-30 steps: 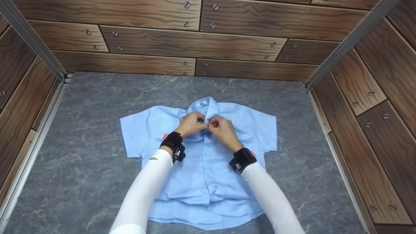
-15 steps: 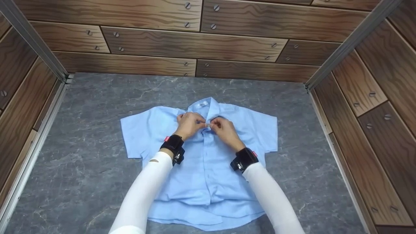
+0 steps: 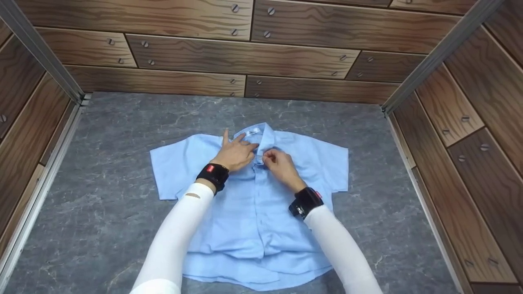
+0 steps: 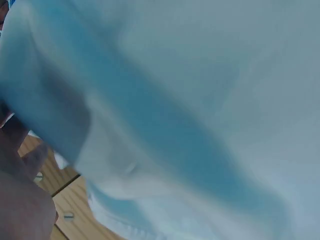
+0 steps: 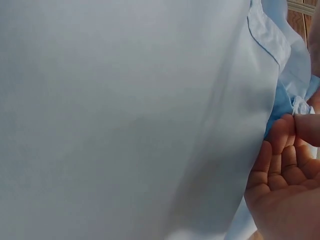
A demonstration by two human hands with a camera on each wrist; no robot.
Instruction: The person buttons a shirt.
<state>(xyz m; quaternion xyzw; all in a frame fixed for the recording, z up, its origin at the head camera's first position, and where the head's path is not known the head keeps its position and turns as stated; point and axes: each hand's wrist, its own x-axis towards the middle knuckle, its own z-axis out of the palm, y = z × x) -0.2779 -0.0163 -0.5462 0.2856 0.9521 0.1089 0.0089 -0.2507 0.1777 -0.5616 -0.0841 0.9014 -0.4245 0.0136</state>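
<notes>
A light blue short-sleeved shirt (image 3: pixel 229 224) lies front up on the grey surface, collar (image 3: pixel 267 136) at the far end. On its collar side, my left hand (image 3: pixel 233 156) lies over the shirt front just below the neck opening, several fingers spread and straight. My right hand (image 3: pixel 282 166) pinches the front edge of the shirt below the collar between thumb and forefinger, its other fingers curled. The right wrist view shows that pinch, with bunched cloth (image 5: pixel 300 106) at the fingertips. Cloth is blurred in the left wrist view, where part of the left hand (image 4: pixel 22 205) shows at the edge.
Wood-patterned panels (image 3: pixel 241 59) stand at the back and both sides of the grey marbled surface (image 3: pixel 118 122). Metal rails (image 3: pixel 45 53) run along the corners. Each wrist wears a black strap with a camera.
My left hand has let go of the front edge beside the right fingers, turned and spread its fingers toward the collar. My right hand keeps its pinch in nearly the same spot.
</notes>
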